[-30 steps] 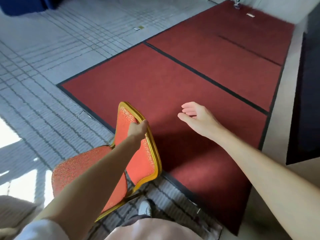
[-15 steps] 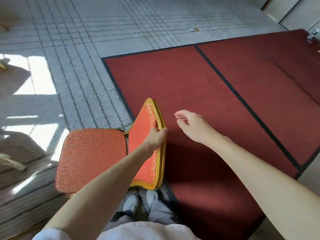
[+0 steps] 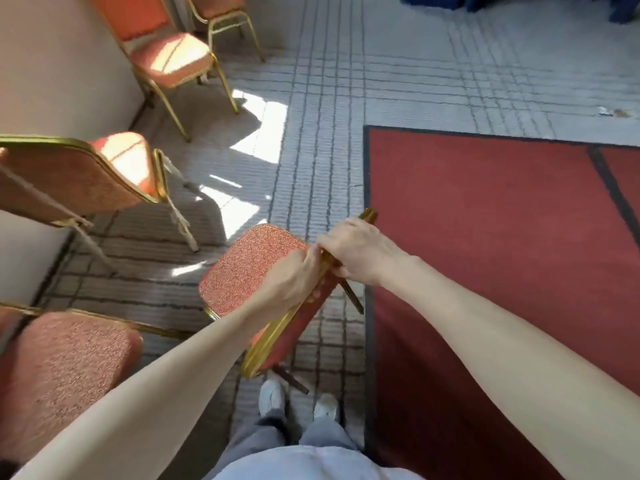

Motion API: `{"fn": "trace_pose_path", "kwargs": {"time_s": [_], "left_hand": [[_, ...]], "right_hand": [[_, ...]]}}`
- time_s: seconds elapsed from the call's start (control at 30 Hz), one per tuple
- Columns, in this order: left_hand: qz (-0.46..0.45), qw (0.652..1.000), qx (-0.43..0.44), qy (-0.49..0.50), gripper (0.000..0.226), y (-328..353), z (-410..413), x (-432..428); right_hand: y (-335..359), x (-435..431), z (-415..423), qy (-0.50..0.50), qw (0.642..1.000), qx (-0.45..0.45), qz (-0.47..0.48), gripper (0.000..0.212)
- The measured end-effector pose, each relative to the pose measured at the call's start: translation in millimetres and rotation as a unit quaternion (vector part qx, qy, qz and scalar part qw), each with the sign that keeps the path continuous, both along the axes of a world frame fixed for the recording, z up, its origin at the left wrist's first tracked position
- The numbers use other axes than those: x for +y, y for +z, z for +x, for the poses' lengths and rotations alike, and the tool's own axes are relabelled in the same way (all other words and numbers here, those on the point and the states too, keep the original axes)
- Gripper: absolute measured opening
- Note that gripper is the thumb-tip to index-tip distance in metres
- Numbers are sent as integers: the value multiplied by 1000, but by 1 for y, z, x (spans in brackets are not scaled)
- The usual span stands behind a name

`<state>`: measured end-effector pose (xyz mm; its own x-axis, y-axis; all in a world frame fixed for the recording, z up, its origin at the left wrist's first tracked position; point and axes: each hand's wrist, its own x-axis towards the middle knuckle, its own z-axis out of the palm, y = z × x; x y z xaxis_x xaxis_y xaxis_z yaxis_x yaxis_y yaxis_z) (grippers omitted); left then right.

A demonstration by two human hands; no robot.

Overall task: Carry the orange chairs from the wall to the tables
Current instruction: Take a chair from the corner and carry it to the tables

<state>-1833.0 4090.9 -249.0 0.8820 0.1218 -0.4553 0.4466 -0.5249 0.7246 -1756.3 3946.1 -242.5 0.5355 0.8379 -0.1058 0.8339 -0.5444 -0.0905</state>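
Just ahead of the person's shoes [image 3: 272, 393], over the grey carpet [image 3: 346, 98] at the edge of the red mat [image 3: 485, 237], is the chair [image 3: 242, 268], tilted, its seat pointing away to the left. Both hands clasp the gold rim of its back: the left hand [image 3: 294, 278] wraps it from the seat side, and the right hand [image 3: 360, 254] curls over it just beyond (the two nearly touch). Other chairs [image 3: 169, 60] line the wall [image 3: 52, 64] on the left, two sunlit.

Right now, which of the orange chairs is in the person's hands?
The middle chair: the left hand and right hand both grip its gold backrest rim. The other chairs stand free near the wall.
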Motion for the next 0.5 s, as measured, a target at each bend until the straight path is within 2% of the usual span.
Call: {"fn": "trace_pose_path", "kwargs": {"time_s": [0.07, 0.13, 0.23, 0.37, 0.5], "left_hand": [[81, 995, -35, 35, 57, 9, -6, 28], [142, 984, -52, 90, 40, 19, -10, 56], [238, 958, -60, 147, 45, 29, -14, 100], [274, 943, -75, 177, 52, 33, -15, 141], [286, 938, -130, 146, 53, 31, -1, 171]], "right_hand": [[11, 34, 2, 1, 998, 34, 45, 27], [21, 67, 4, 24, 996, 26, 85, 27], [32, 115, 1, 64, 994, -3, 90, 26], [38, 156, -4, 76, 993, 15, 91, 20], [25, 189, 0, 5, 989, 86, 121, 19]]}}
